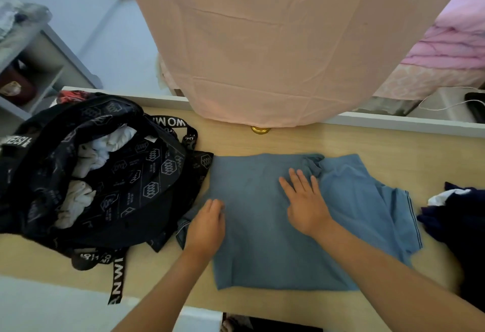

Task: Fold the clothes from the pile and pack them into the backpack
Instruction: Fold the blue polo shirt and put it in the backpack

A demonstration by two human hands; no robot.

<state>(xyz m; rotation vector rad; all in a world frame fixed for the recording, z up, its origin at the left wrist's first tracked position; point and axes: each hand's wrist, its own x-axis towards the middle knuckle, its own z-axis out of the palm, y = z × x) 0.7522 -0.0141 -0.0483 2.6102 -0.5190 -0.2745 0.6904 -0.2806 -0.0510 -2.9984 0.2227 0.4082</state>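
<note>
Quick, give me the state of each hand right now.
Left hand: curled over the left edge of the blue fabric shirt; whether it grips cannot be told.
Right hand: open, flat on the shirt.

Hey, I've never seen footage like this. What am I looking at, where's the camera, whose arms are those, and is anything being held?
There is no machine here. A person wears one wide-angle camera on the head, and it looks down at their own two bare hands. On the wooden table lies a blue shirt. The right hand presses flat on it with straight fingers. The left hand rests on the shirt's left edge with its fingers bent; I cannot tell whether it pinches the cloth. To the left sits an open black backpack with pale clothes already inside. At the right edge lies a dark pile of clothes.
</note>
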